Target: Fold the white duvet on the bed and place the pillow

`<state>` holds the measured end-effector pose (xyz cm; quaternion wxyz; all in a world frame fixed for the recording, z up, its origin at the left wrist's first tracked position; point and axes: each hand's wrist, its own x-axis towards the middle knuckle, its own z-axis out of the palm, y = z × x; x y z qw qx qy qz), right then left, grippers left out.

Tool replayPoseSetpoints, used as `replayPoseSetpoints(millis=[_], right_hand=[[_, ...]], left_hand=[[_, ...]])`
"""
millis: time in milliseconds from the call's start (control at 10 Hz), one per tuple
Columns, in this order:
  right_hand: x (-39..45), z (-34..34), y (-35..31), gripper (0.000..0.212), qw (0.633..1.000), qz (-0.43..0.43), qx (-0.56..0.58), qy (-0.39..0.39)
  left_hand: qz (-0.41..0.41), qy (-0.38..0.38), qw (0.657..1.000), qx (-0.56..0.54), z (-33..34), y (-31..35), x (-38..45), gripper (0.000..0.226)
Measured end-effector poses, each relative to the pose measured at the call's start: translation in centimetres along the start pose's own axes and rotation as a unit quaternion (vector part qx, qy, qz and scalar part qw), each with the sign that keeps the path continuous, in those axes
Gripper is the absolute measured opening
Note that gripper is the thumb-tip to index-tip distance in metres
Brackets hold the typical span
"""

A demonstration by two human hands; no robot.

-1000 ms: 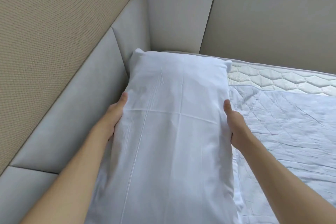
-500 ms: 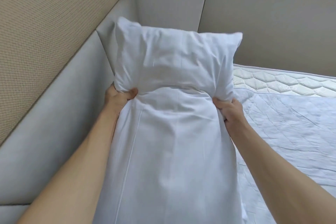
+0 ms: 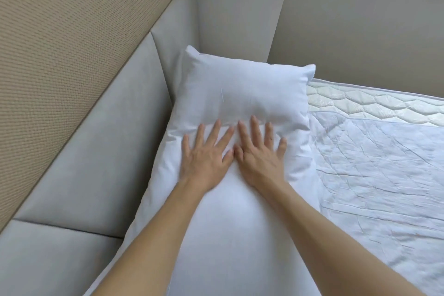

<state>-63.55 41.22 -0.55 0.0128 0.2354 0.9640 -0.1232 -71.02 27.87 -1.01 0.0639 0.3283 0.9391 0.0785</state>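
Head view shows our left hand (image 3: 204, 154) and right hand (image 3: 260, 151) side by side, fingers straight and spread, so the grip is wide and only presses flat on the white pillow (image 3: 240, 94). It lies along the grey headboard (image 3: 96, 151), at the corner of the bed (image 3: 384, 175). Uneven pressing could leave it lumpy or push it askew, we think. We see no label or writing.
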Motion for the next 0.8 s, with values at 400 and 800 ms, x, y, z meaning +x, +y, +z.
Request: replayPoseSetpoints(millis=[400, 800], right_hand=[[-15.5, 2.5, -0.8, 0.064, 0.996, 0.034, 0.048, -0.066], [-21.9, -4.5, -0.8, 0.066, 0.993, 0.018, 0.105, -0.050]], left_hand=[[-0.040, -0.018, 0.998, -0.035, 3.4, -0.2, -17.5, 0.063], [-0.083, -0.003, 0.995, -0.054, -3.0, 3.2, -22.1, 0.074]])
